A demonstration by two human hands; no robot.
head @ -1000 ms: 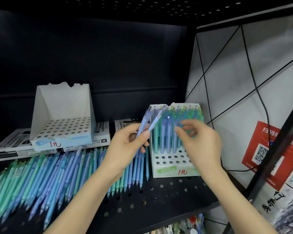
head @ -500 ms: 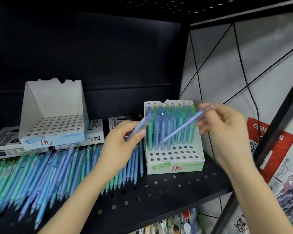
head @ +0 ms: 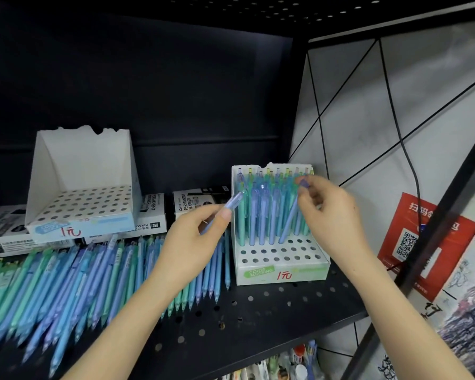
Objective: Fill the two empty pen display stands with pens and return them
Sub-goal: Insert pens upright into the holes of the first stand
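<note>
Down from its mid-air slant, the blue pen (head: pixel 290 223) pinched by the right hand (head: pixel 332 215) now leans with its tip at a hole in the green-labelled stand (head: pixel 283 272); whether it is seated I cannot tell. The left hand has hardly shifted.

Far left of that stand, the blue-labelled stand (head: pixel 85 160) sits raised on flat marker boxes (head: pixel 154 215) with all its holes bare, so it looks second in line. Between the two stands, loose pens (head: pixel 80 278) lie fanned on the black shelf (head: pixel 258 319), tips toward its front edge, probably spread so that one can be picked off at a time. Just left of the green-labelled stand, the left hand (head: pixel 192 242) grips a spare pen (head: pixel 235 201), clicker end up and close to the stand's left wall, likely kept ready to pass across. The stand itself holds pens upright in its back rows, while its front rows are bare. Over its right side the right hand pinches its pen near the clicker end, which lets the tip be steered. Right of the stand hangs a red QR poster (head: pixel 428 242).
</note>
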